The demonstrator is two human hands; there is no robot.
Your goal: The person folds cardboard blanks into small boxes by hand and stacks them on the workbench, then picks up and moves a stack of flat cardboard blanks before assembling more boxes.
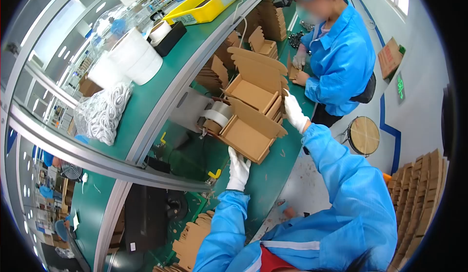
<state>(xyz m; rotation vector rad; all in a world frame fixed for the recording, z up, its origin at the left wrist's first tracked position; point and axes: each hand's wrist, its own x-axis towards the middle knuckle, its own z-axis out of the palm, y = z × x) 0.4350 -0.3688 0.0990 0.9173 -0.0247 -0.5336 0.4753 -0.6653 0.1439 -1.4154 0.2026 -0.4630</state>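
Note:
An open-lidded cardboard box lies tilted at the near end of a pile on the green bench. My left hand, in a white glove, holds its near lower edge, with some fingertips hidden against the cardboard. Beyond it, a second open cardboard box has its lid raised. My right hand, also gloved, grips the right side of the stacked boxes around this second one. Its fingers are partly hidden by the cardboard. Both visible box interiors hold nothing.
Tape rolls stand left of the boxes. A co-worker in blue handles cardboard farther along the bench. The metal frame runs along the left. A round stool and piled cardboard are at right.

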